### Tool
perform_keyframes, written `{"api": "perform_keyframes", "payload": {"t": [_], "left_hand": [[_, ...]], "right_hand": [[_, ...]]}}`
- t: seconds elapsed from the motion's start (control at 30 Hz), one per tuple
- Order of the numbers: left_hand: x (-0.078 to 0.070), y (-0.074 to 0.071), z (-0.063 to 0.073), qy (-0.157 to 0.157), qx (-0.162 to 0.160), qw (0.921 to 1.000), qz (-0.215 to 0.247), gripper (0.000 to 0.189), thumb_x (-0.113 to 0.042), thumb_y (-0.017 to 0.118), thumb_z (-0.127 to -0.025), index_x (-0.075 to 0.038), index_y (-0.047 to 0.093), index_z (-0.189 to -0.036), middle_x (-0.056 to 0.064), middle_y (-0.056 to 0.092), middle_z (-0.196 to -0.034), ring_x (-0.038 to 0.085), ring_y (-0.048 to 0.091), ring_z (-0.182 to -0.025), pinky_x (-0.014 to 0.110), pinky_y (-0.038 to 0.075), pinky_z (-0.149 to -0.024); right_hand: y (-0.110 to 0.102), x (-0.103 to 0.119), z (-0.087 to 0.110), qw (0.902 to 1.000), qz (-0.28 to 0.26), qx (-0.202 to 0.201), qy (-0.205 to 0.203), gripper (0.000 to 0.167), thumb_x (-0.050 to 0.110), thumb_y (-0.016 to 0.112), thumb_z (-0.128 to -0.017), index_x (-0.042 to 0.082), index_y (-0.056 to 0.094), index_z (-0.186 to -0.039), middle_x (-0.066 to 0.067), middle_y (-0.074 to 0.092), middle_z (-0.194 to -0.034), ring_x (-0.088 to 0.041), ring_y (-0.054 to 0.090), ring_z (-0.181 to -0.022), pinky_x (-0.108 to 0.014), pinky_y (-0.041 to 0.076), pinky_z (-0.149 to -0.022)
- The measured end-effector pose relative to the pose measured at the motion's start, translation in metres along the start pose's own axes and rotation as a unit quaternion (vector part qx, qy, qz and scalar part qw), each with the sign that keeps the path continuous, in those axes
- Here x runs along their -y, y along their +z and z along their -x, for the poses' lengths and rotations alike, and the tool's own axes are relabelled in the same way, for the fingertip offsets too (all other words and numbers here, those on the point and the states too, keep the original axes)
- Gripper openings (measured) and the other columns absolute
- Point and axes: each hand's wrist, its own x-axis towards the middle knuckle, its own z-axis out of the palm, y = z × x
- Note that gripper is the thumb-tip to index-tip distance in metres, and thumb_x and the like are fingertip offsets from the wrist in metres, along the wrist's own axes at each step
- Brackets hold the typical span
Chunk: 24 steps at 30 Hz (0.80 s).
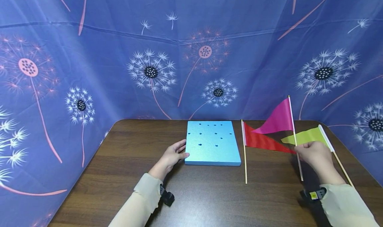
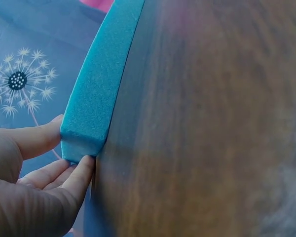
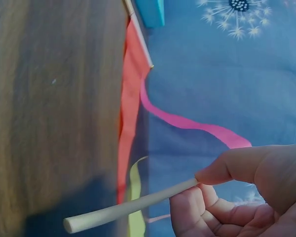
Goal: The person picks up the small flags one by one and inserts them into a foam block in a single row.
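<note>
A light-blue foam board [image 1: 212,142] with several small holes lies flat on the table. At its left edge is my left hand [image 1: 174,155], thumb touching the near corner and extended fingers resting against the side, as the left wrist view also shows. My right hand [image 1: 317,155] pinches the wooden stick of a pink pennant flag [image 1: 279,119] between thumb and fingers, and the flag stands nearly upright. In the right wrist view the stick's bare lower end [image 3: 113,212] points away from the fingers [image 3: 237,165].
A red flag [image 1: 263,140] lies right of the board, partly behind the pink one. Behind my right hand a yellow-green flag [image 1: 308,136] lies at the table's right side. A blue dandelion-print cloth [image 1: 254,47] hangs behind the brown wooden table [image 1: 125,167].
</note>
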Motion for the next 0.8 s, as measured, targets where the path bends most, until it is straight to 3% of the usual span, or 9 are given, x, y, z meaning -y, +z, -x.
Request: {"api": "perform_keyframes", "payload": {"t": [0.4,0.8], "left_hand": [[-0.003,0.000,0.002,-0.005,0.007,1.0000,-0.005,0.061,0.002,0.063,-0.090,-0.006,0.040,-0.147,0.018,0.044,-0.148,0.032,0.040,-0.139,0.049,0.036,-0.112],[-0.005,-0.001,0.003,0.001,0.012,0.9999,-0.008,0.062,0.002,0.061,-0.091,-0.008,0.037,-0.147,0.017,0.041,-0.150,0.033,0.036,-0.141,0.050,0.034,-0.113]], "right_hand": [[-0.001,0.030,0.001,0.9981,-0.034,-0.042,-0.030,0.029,0.021,0.058,-0.084,-0.006,0.070,-0.086,0.007,0.060,-0.052,-0.008,0.048,-0.054,-0.027,0.036,-0.048],[0.001,0.063,-0.002,0.9937,-0.089,-0.063,-0.027,0.030,0.021,0.061,-0.085,-0.006,0.070,-0.096,0.012,0.063,-0.054,0.003,0.054,-0.048,-0.024,0.041,-0.045]]}}
